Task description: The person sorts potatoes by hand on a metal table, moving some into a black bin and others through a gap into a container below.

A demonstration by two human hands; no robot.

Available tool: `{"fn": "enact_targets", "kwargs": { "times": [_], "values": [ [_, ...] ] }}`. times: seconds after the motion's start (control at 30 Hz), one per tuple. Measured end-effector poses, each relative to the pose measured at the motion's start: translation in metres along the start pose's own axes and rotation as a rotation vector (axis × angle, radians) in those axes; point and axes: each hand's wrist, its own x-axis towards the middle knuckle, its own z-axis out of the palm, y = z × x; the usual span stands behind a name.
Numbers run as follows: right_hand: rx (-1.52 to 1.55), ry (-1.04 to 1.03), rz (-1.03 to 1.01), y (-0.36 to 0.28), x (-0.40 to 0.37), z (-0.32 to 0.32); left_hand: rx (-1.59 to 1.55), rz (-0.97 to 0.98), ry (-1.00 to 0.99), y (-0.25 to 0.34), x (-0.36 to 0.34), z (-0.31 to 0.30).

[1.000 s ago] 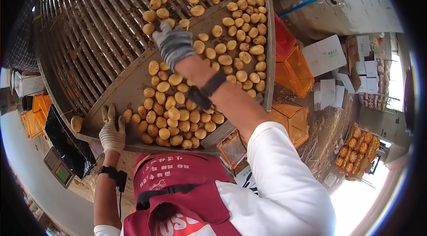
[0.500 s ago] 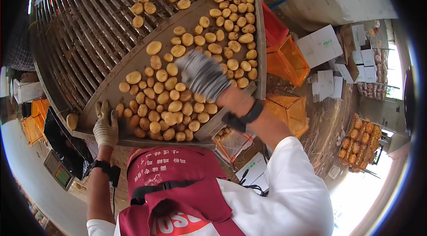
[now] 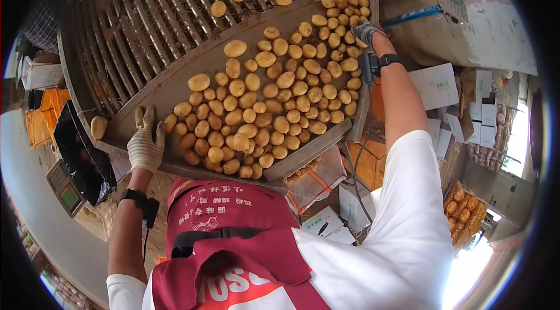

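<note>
Many yellow potatoes (image 3: 256, 117) lie loose in a metal tray (image 3: 131, 114) in front of me. My left hand (image 3: 146, 143), in a whitish striped glove, rests at the tray's near left corner, its fingers stretched up and apart. A few potatoes lie just right of its thumb. My right hand (image 3: 367, 34), in a grey striped glove, reaches to the tray's far right side against the potatoes there. Its fingers look extended over them, with the tips partly hidden.
A slatted metal rack (image 3: 134, 30) with several potatoes adjoins the tray's far side. At right are white cartons (image 3: 434, 85), a digital scale (image 3: 452, 6) and a net bag of potatoes (image 3: 464, 211). Below the tray's outlet sits a clear bag (image 3: 315, 184). A black bag (image 3: 81, 152) is at left.
My right hand has moved away from me and rightward, from mid-tray to the far right side. Potatoes in the middle have spread toward the near right. My left hand stays at its corner.
</note>
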Motion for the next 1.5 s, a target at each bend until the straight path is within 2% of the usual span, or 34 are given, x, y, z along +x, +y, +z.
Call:
{"fn": "enact_targets", "kwargs": {
  "times": [0.1, 0.2, 0.27, 0.3, 0.33, 0.37, 0.4, 0.47, 0.6, 0.63, 0.77, 0.87, 0.93, 0.97, 1.03, 1.07, 1.13, 1.17, 1.2, 1.27, 1.33, 1.4, 1.43, 1.5],
  "values": [
    [0.079, -0.048, -0.139, 0.013, 0.010, 0.025, -0.006, -0.018, -0.018, 0.003, 0.000, -0.004],
    [0.143, -0.084, -0.216, 0.015, -0.026, 0.042, 0.029, -0.016, -0.011, 0.003, -0.001, -0.005],
    [0.288, 0.014, -0.158, -0.012, -0.090, 0.039, 0.019, -0.016, -0.009, 0.004, -0.003, -0.005],
    [0.300, 0.105, -0.266, -0.003, -0.074, 0.055, 0.008, -0.016, -0.002, 0.005, -0.003, -0.006],
    [0.300, 0.113, -0.269, -0.006, -0.085, 0.059, 0.005, -0.015, 0.006, 0.005, -0.002, -0.006],
    [0.309, 0.247, -0.247, -0.011, -0.101, 0.072, 0.003, -0.011, 0.013, 0.004, -0.002, -0.005],
    [0.317, 0.378, -0.226, -0.019, -0.122, 0.085, 0.001, -0.008, 0.017, 0.003, -0.003, -0.004],
    [0.344, 0.451, -0.238, -0.049, -0.197, 0.085, -0.011, -0.005, 0.019, 0.002, -0.004, -0.004],
    [0.317, 0.389, -0.635, -0.073, -0.252, 0.117, -0.030, 0.019, 0.036, 0.003, -0.005, -0.007],
    [0.320, 0.390, -0.634, -0.086, -0.264, 0.120, -0.028, 0.021, 0.037, 0.003, -0.006, -0.007],
    [0.437, 0.442, -0.918, -0.148, -0.291, 0.103, -0.008, 0.024, 0.023, 0.001, -0.005, -0.006],
    [0.268, 0.399, -0.911, -0.204, -0.278, 0.070, -0.003, 0.043, 0.031, -0.002, -0.004, 0.000],
    [0.487, -0.012, -0.477, -0.253, -0.259, 0.060, -0.005, 0.030, 0.043, -0.005, -0.005, -0.001],
    [0.479, -0.020, -0.486, -0.266, -0.255, 0.063, -0.007, 0.028, 0.046, -0.002, -0.005, -0.003],
    [0.147, 0.025, -0.488, -0.287, -0.248, 0.074, -0.014, 0.010, 0.049, 0.001, -0.005, -0.005],
    [0.137, 0.020, -0.501, -0.290, -0.242, 0.075, -0.010, 0.014, 0.040, 0.000, -0.004, -0.005],
    [-0.479, 0.168, -0.879, -0.285, -0.236, 0.069, -0.012, 0.000, 0.027, -0.001, -0.006, -0.005],
    [-0.541, 0.140, -0.868, -0.287, -0.234, 0.061, -0.010, 0.002, 0.008, 0.000, -0.005, -0.007],
    [-0.548, 0.142, -0.883, -0.288, -0.231, 0.055, -0.006, 0.001, -0.008, 0.000, -0.004, -0.010],
    [-0.204, 0.106, -0.847, -0.292, -0.224, 0.051, -0.015, -0.024, -0.031, 0.004, -0.004, -0.016],
    [-0.192, 0.101, -0.884, -0.309, -0.254, 0.043, -0.024, -0.035, -0.061, 0.002, -0.005, -0.014],
    [-0.384, -0.210, -0.963, -0.321, -0.305, 0.045, -0.029, 0.042, 0.094, -0.002, -0.005, -0.004],
    [-0.397, -0.192, -1.035, -0.316, -0.320, 0.060, -0.025, 0.043, 0.095, -0.001, -0.003, -0.007],
    [-0.401, -0.174, -1.106, -0.314, -0.335, 0.087, 0.034, -0.036, -0.096, 0.002, -0.003, -0.014]
  ]
}}
